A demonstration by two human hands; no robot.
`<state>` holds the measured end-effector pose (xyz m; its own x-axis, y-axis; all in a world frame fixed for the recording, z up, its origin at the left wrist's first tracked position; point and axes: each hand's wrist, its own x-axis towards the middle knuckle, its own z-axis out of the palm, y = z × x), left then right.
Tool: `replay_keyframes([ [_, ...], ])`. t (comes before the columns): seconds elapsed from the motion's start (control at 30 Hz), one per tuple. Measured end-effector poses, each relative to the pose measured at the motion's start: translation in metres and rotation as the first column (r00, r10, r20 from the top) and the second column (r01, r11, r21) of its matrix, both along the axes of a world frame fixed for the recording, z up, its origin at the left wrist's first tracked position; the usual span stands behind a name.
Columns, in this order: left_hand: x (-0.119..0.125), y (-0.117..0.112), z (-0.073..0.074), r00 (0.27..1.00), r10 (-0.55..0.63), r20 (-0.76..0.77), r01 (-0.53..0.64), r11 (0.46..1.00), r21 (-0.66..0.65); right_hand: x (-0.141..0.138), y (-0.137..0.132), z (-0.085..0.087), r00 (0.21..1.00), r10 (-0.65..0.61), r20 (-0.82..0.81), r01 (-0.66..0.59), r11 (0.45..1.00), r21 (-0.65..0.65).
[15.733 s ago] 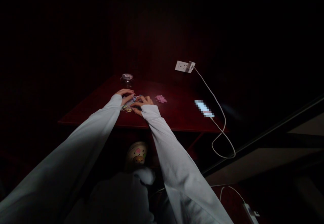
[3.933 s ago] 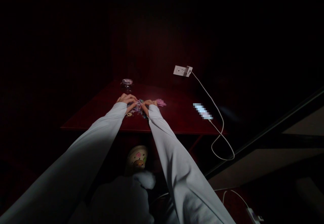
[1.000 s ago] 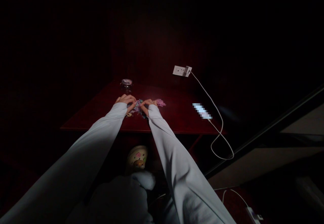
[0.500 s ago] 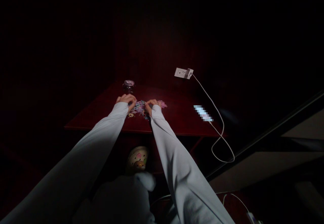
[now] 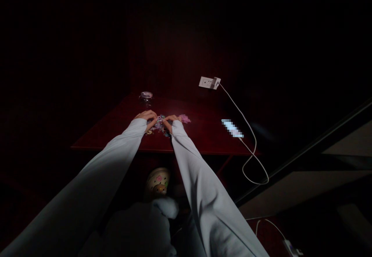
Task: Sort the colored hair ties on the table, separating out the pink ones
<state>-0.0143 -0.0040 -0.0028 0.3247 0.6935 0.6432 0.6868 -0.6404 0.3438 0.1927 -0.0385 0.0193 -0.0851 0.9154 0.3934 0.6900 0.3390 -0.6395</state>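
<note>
Mixed pile of small multicoloured pieces (image 5: 159,123), purple, blue and green, just left of frame centre, lying on a dark red table (image 5: 200,141). Pieces too small to name. Yellowish round piece (image 5: 149,132) at the pile's lower left edge.

Left hand (image 5: 147,116) on the pile's left side, fingers bent, thumb and fingertips close together, narrow gap. Right hand (image 5: 171,120) on the right side, also curled, thumb near index finger, narrow. Both at the pile; can't make out whether either one pinches a piece. Pink heap (image 5: 185,118) of small bits right beside the right hand's knuckles; touching or not, unclear.

Clear jar (image 5: 145,101) with a pale lid (image 5: 147,94) upright on the table, above the left hand. Phone (image 5: 232,128), screen pixelated, right of centre on the table, white cable (image 5: 253,131) looping from it off the table's right side up to a plug (image 5: 216,82) in the wall socket (image 5: 205,82), upper right of centre.

Light grey sleeves (image 5: 119,152) on both arms. Cream clog (image 5: 158,179) with charms below the table edge, lower centre. White power strip (image 5: 290,248) at lower right. Surroundings very dark.
</note>
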Motion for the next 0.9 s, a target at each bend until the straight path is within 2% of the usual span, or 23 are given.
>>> replay_keyframes([
  [0.1, -0.003, -0.001, 0.0, 0.997, -0.068, 0.036, 0.068, 0.998, 0.019, 0.001, 0.001, -0.001, 1.0, -0.004, -0.004, 0.004, 1.0, -0.001],
  [0.23, -0.001, -0.002, -0.002, 0.995, -0.056, 0.084, 0.054, 0.998, 0.022, 0.004, 0.004, -0.003, 1.0, -0.005, 0.0, 0.005, 1.0, -0.001],
  [0.4, 0.002, 0.007, -0.009, 0.992, -0.02, 0.128, 0.013, 0.999, 0.05, 0.007, 0.01, -0.007, 0.999, 0.036, -0.006, -0.036, 0.999, 0.017],
  [0.67, 0.0, 0.015, -0.014, 0.991, -0.025, 0.134, 0.016, 0.998, 0.068, 0.005, 0.002, 0.0, 1.0, 0.023, -0.015, -0.023, 0.999, -0.023],
  [0.9, 0.0, 0.003, -0.005, 0.993, -0.053, 0.109, 0.048, 0.998, 0.049, 0.001, 0.003, -0.001, 1.0, -0.001, -0.008, 0.001, 1.0, -0.031],
])
